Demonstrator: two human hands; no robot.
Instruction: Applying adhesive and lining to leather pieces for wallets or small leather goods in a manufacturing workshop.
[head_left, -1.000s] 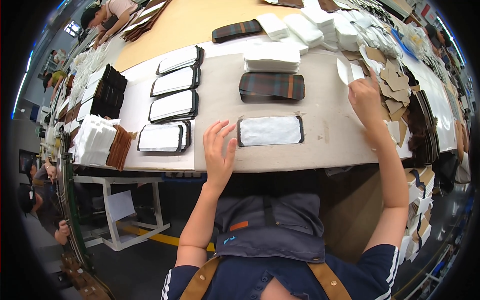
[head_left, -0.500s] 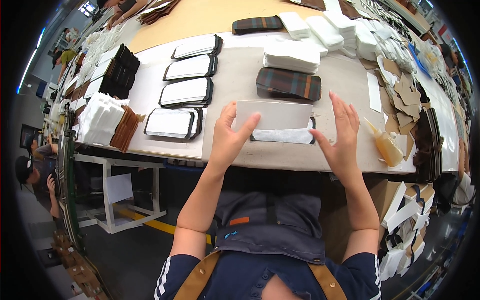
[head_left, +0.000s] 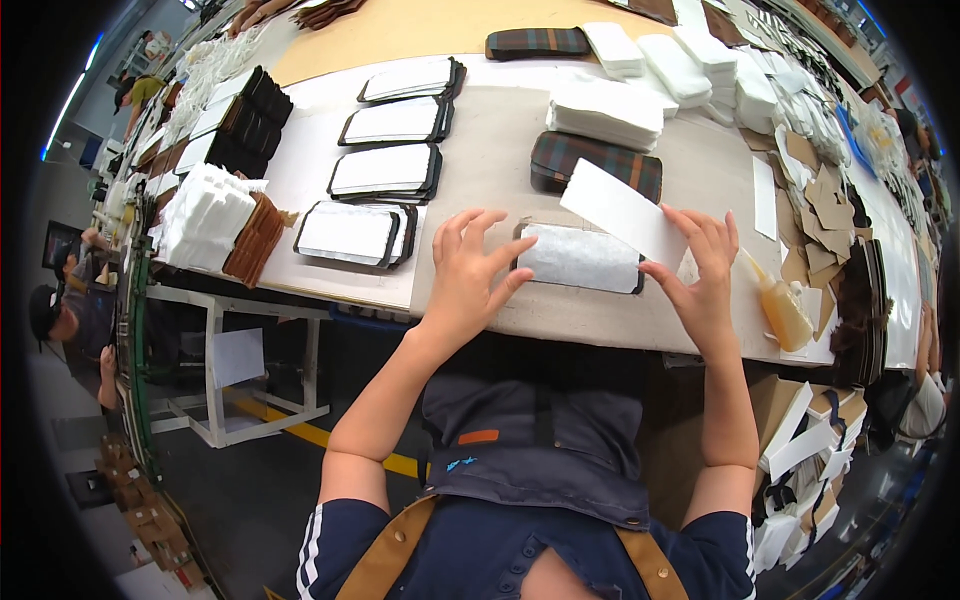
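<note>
In front of me on the table lies a dark-edged rectangular panel [head_left: 580, 258] with a whitish, slightly wrinkled face. A stiff white card [head_left: 618, 208] slants over its upper right part. My right hand [head_left: 700, 265] grips the card at its right end; the thumb is by the panel's right corner. Fingers spread, my left hand [head_left: 465, 268] holds nothing, its index finger and thumb at the panel's left end. Just beyond lies a stack of plaid fabric pieces [head_left: 555, 160], partly covered by the card, with a stack of white pads [head_left: 605, 115] behind it.
Several stacks of white-faced, dark-edged panels [head_left: 355, 233] stand in a column on the left. Further left are white pads [head_left: 205, 220] and brown pieces [head_left: 257, 240]. To the right sit an amber glue bottle [head_left: 785, 312] and cardboard scraps [head_left: 828, 215]. Other people work around the table.
The card has passed from my left hand to my right and now tilts, uncovering more of the panel. My left hand has let go and its fingers have spread.
</note>
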